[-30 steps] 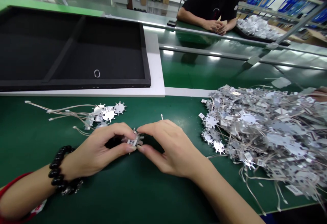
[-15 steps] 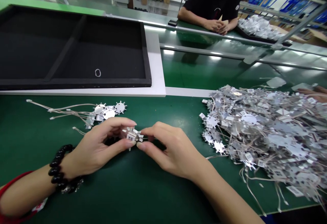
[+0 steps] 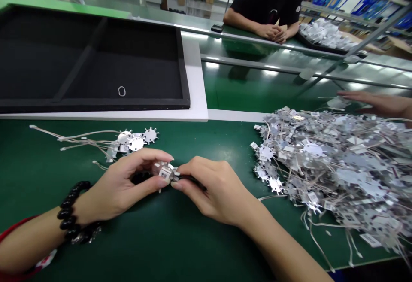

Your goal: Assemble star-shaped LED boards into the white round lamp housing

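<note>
Between my two hands is a small silvery metal piece with short prongs around its edge and a white label with a printed code (image 3: 165,174). My left hand (image 3: 128,183) pinches its left side between thumb and fingers. From the right, my right hand (image 3: 212,187) pinches the prongs at its edge with thumb and forefinger; its other fingers are curled out of sight. Just beyond my left hand lies a small group of similar pronged metal pieces (image 3: 136,143), with thin white wires (image 3: 86,134) trailing left. A black bead bracelet (image 3: 67,213) circles my left wrist.
A large heap of the same pieces (image 3: 337,162) covers the right of the green table (image 3: 193,247). A black divided tray (image 3: 144,101) with a small white loop (image 3: 121,91) stands back left. Another person's hand (image 3: 380,101) is above the heap; a person (image 3: 264,11) sits opposite.
The other person's hand at the far right has come further into view over the back of the heap. My hands keep the piece in nearly the same spot, slightly turned.
</note>
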A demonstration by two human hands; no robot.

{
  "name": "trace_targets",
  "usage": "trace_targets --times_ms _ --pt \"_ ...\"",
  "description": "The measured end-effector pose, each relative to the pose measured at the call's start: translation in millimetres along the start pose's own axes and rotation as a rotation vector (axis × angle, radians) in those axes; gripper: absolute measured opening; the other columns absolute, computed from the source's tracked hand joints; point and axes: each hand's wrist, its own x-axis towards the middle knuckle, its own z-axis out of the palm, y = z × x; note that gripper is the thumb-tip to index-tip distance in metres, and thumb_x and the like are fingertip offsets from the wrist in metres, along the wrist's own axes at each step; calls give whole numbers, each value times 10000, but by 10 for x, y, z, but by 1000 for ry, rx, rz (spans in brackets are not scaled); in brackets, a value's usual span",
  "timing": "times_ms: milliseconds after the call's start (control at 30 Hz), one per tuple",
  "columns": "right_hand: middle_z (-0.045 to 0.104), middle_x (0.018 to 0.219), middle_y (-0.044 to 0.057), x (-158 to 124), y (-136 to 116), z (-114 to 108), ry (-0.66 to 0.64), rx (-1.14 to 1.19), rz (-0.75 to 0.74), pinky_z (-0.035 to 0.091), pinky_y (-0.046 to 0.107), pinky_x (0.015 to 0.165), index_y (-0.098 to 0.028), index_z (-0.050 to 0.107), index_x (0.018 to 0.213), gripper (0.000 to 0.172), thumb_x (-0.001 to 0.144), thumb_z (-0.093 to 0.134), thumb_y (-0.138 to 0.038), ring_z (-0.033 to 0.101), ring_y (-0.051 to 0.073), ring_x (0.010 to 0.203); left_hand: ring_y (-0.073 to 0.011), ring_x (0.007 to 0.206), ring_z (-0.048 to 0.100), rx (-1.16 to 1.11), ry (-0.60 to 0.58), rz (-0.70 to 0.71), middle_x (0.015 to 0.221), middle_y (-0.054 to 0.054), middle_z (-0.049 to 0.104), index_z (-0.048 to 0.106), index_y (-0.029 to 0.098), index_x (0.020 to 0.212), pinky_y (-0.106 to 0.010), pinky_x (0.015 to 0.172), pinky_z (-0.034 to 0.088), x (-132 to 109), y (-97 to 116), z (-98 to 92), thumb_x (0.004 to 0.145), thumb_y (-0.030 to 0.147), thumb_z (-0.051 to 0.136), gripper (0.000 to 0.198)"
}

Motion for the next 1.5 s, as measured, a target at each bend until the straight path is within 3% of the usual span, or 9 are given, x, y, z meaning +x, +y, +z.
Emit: trace_targets --times_ms 267,400,900,1133,1500 --pt "714 931 71 -5 24 21 -2 38 20 478 254 672 -116 676 1043 139 1017 560 -188 650 152 763 -88 901 695 157 -84 81 1075 79 744 666 392 1241 -125 847 534 35 -98 -56 948 273 699 319" --pt "730 936 52 -1 6 7 -5 33 36 485 252 684 -148 675 1060 139 1024 554 -205 660 144 765 -112 870 700 141 -144 149 1014 52 748 690 351 1193 -170 810 544 91 -88 -73 948 209 671 284" --pt "739 938 63 -5 -8 -22 -22 -21 -21 487 247 656 -147 667 1101 174 1035 517 -204 661 150 742 -121 810 675 57 -132 -7 937 27 737 731 286 1074 -178 755 542 89 61 -56 905 212 693 188" --pt "747 954 53 -2 -2 1 -21 -33 -15 484 236 662 -161 668 1089 173 1046 512 -220 679 144 765 -71 691 682 -31 -175 -37 839 72 715 695 317 1091 -128 681 526 60 51 -53 946 185 631 206" --pt "752 904 32 -7 1 -5 -18 -58 -2 445 233 614 -179 661 1029 172 1056 509 -256 673 127 713 -130 722 670 120 -160 -14 844 9 716 714 242 1006 -198 682 554 101 41 -92 914 248 675 100"
